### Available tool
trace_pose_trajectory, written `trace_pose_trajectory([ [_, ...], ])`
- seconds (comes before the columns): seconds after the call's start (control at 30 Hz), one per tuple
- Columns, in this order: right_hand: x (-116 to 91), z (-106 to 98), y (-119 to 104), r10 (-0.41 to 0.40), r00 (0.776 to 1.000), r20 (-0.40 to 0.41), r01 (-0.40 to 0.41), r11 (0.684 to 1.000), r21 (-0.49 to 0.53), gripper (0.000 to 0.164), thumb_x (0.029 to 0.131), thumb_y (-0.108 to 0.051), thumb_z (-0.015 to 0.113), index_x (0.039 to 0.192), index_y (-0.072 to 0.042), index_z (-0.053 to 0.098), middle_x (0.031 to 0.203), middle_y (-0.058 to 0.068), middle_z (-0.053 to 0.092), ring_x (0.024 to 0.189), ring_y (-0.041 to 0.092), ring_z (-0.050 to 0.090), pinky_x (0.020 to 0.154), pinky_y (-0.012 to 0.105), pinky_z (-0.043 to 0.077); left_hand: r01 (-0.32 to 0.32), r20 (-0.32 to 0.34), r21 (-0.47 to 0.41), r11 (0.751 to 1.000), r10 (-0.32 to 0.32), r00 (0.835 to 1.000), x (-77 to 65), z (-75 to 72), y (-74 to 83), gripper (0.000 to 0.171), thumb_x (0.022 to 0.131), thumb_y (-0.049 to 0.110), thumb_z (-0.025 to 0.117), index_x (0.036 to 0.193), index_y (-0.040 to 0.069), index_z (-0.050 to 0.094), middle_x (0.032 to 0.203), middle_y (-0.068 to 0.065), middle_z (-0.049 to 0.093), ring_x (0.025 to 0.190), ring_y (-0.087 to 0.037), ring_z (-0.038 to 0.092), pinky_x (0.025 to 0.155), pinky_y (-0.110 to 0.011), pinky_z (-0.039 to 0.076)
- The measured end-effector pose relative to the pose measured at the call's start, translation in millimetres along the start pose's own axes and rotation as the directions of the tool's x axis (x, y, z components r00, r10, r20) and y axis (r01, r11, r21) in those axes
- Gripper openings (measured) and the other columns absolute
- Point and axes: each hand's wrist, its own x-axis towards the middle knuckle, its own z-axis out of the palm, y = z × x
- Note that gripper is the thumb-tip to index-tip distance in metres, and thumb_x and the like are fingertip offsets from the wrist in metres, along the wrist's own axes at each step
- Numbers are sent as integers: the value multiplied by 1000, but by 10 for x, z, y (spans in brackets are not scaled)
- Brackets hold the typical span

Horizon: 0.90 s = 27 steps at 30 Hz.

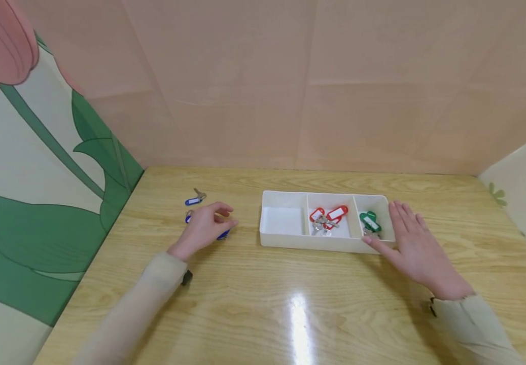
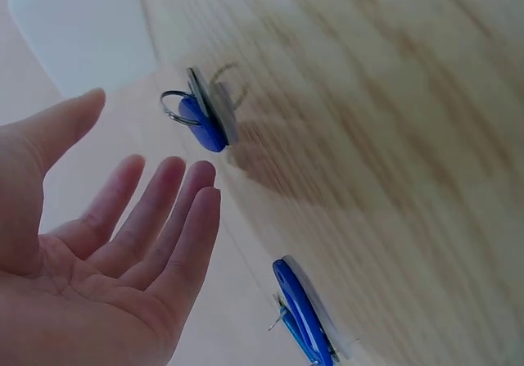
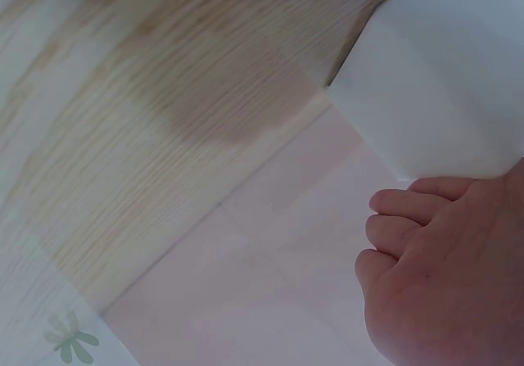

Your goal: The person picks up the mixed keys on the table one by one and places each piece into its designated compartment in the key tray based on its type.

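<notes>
My left hand (image 1: 203, 228) hovers over the left part of the table, thumb apart from the loosely bent fingers, nothing between them. Just past its fingertips in the left wrist view lies a blue key tag (image 2: 203, 124) with a metal ring. Another blue tag (image 2: 303, 309) lies nearer the wrist. In the head view one blue tag with a key (image 1: 193, 201) is behind the hand, and a second (image 1: 187, 219) is partly hidden by it. My right hand (image 1: 420, 253) rests against the right end of a white three-compartment tray (image 1: 313, 242), fingers straight, thumb at the front rim.
Red key tags (image 1: 337, 213) with keys lie in the tray's middle compartment, green ones (image 1: 370, 222) in the right. The left compartment (image 1: 283, 220) shows a bare floor. A pinkish wall (image 1: 299, 121) borders the wooden table (image 1: 235, 304) behind, a flower-printed panel (image 1: 39, 228) on the left.
</notes>
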Motion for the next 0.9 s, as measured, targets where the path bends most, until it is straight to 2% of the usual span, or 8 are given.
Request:
trace_pose_trajectory([
  [0.2, 3, 0, -6, -1, 1000, -5, 1, 1000, -1, 103, 98, -57, 60, 161, 2, 2, 163, 32, 6, 152, 41, -3, 121, 51, -7, 5, 42, 32, 999, -6, 999, 50, 18, 6, 39, 91, 28, 80, 122, 7, 69, 114, -8, 71, 96, -21, 68, 82, -38, 57],
  [0.37, 5, -4, -15, 0, 1000, -1, 0, 1000, 1, 103, 98, -57, 59, 161, 1, 1, 163, 32, 7, 152, 42, -1, 121, 51, -7, -2, 70, 55, 999, -2, 998, 72, 23, 2, 40, 87, 21, 84, 121, 7, 69, 110, -6, 71, 93, -21, 67, 81, -37, 56],
  [0.63, 19, -10, -19, 0, 1000, 2, 0, 1000, -2, 104, 98, -57, 60, 161, 1, 1, 163, 32, 8, 152, 42, -1, 121, 53, -6, -76, 91, 75, 994, 69, 993, 87, 25, -33, 38, 85, 5, 83, 120, 4, 69, 106, -8, 72, 90, -23, 69, 81, -37, 57],
  [0.9, 9, -29, -30, -1, 1000, 2, 1, 1000, -3, 103, 98, -57, 60, 161, 1, 2, 163, 33, 8, 152, 42, -1, 121, 53, -5, -81, 99, 57, 995, 75, 992, 103, 50, -47, 35, 85, -1, 81, 118, 3, 70, 104, -8, 72, 88, -22, 67, 80, -36, 57],
])
